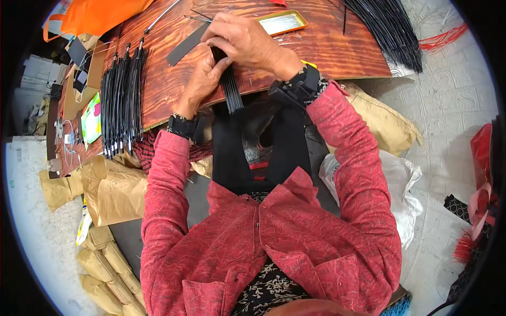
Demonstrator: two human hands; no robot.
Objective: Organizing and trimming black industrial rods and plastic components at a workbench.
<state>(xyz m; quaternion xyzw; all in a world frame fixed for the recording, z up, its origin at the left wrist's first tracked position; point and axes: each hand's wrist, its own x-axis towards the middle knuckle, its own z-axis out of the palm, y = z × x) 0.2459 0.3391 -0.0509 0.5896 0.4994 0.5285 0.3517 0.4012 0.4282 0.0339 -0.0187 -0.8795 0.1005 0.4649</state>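
1. Grip, left: my left hand [204,78] is closing round the upper part of a bundle of black strands [231,92], thumb lying across it.
2. Grip, right: my right hand [240,43] is curling its fingers over the bundle's top end. The back of the hand is hiding the fingertips, so I cannot tell what they are pinching, if anything.
3. Key relation: the bundle's long axis is running from between my hands toward my lap, bearing slightly right as it descends. The lower end is hanging past the near edge of the wooden table [342,58]. My left hand is sitting nearer that free length; my right is covering the top.
4. Beyond the hands, a dark flat strip [184,47] is lying aslant on the tabletop.
5. Container A: an open gold-rimmed tin [290,30] is resting beyond my right hand, holding loose silvery contents, too fine to identify.
6. Container B: a cardboard box [96,68] is standing at far left, holding dark flat pieces and some white items.
7. Stock: black cables [124,100] are lying side by side at left; a larger black sheaf [390,31] is overhanging the table's right end.
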